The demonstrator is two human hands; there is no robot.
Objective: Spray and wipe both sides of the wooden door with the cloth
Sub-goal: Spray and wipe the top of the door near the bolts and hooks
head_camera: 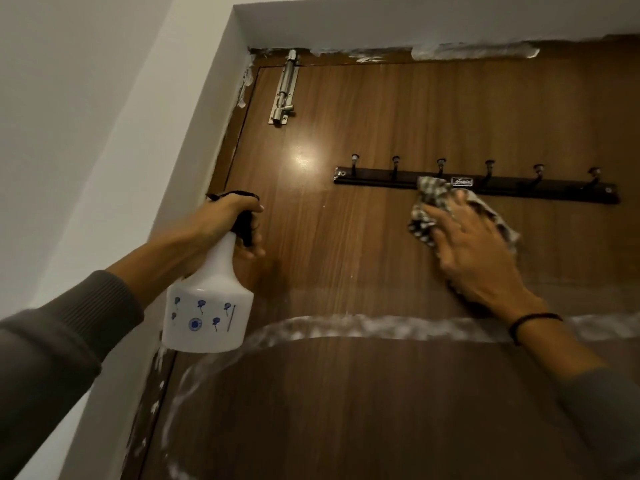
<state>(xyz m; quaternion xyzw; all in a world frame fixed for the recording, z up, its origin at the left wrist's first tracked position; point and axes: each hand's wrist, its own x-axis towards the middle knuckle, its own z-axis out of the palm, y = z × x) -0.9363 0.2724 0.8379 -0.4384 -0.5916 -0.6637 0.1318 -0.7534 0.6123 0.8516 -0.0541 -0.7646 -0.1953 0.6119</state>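
The wooden door (346,237) fills the view, brown with a shiny grain, and stands closed in its frame. My left hand (228,223) grips the black trigger head of a white spray bottle (211,306) with blue markings, held near the door's left edge. My right hand (474,251) presses a checked cloth (429,202) flat against the door, fingers spread, just under the coat-hook rail. The cloth's upper corner overlaps the rail.
A black rail with several hooks (519,185) is screwed across the upper door. A metal slide bolt (285,88) sits at the top left. White wall (104,133) and the frame's soffit border the door. A pale curved streak (346,327) crosses the lower door.
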